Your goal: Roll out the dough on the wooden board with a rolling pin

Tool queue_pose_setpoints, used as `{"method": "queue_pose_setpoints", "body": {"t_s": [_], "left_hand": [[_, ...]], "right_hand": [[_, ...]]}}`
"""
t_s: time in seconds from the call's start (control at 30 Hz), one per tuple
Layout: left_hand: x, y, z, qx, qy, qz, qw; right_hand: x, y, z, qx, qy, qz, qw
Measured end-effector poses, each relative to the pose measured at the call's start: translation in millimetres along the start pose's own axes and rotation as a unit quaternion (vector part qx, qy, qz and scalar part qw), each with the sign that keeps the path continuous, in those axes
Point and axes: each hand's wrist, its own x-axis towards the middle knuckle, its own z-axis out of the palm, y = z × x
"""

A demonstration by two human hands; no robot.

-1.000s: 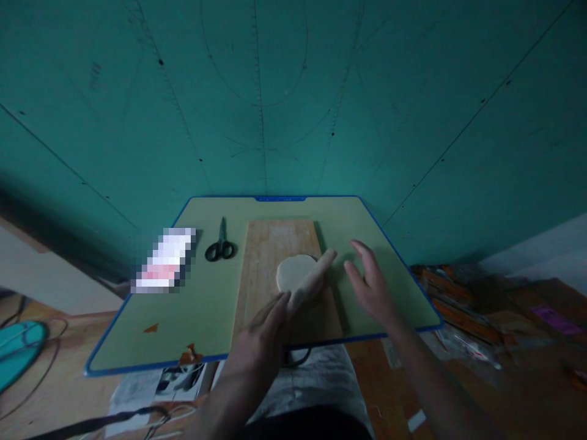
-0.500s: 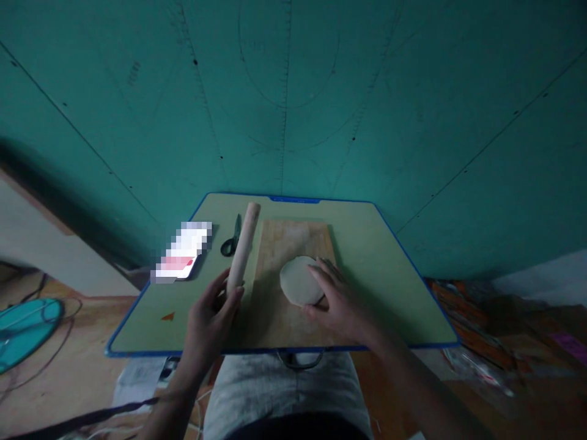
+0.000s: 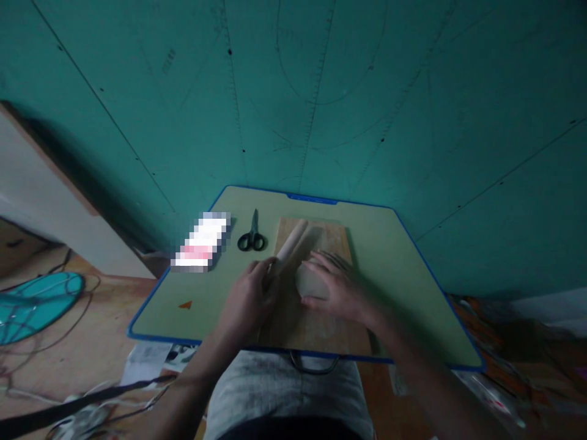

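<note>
My left hand is closed round the near end of a pale wooden rolling pin, which points away from me over the left part of a wooden board. A flat round of dough lies on this board. My right hand grips the dough from its right side, fingers over the far part and thumb at the near edge. The hand hides the dough's right half. Between pin and dough a narrow gap shows.
Black scissors and a blurred-out phone lie left on the blue-edged table. An orange scrap is nearer me. Behind rises a green wall. Cables and a teal round object are on the floor at left.
The rolling pin has moved right and lower, from beside the board to over it, uncovering the scissors. My right hand now covers more of the dough. The whole view has shifted slightly.
</note>
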Motion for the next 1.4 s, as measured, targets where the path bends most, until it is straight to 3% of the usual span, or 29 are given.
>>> {"method": "queue_pose_setpoints", "body": {"t_s": [0.2, 0.33, 0.43, 0.5, 0.57, 0.73, 1.4], "left_hand": [[45.0, 10.0, 9.4, 0.136, -0.017, 0.061, 0.989], [66.4, 7.5, 12.4, 0.160, -0.030, 0.144, 0.976], [62.0, 3.4, 9.3, 0.136, -0.019, 0.212, 0.968], [49.4, 2.2, 6.8, 0.127, 0.011, 0.242, 0.962], [34.3, 3.0, 5.6, 0.133, 0.003, 0.257, 0.957], [16.4, 8.6, 10.8, 0.161, -0.007, 0.251, 0.955], [23.2, 3.1, 18.2, 0.134, -0.001, 0.296, 0.946]], "right_hand": [[-5.4, 10.9, 6.7, 0.009, 0.010, 0.025, 1.000], [-4.0, 10.2, 7.8, -0.002, 0.026, 0.025, 0.999], [-1.9, 8.6, 7.5, 0.000, 0.032, 0.014, 0.999], [-1.0, 7.9, 7.8, 0.009, 0.043, 0.006, 0.999], [-0.6, 7.3, 8.3, 0.017, 0.056, -0.001, 0.998], [-0.9, 5.4, 8.3, 0.024, 0.060, 0.003, 0.998], [-0.7, 6.7, 9.1, 0.012, 0.061, -0.015, 0.998]]}}
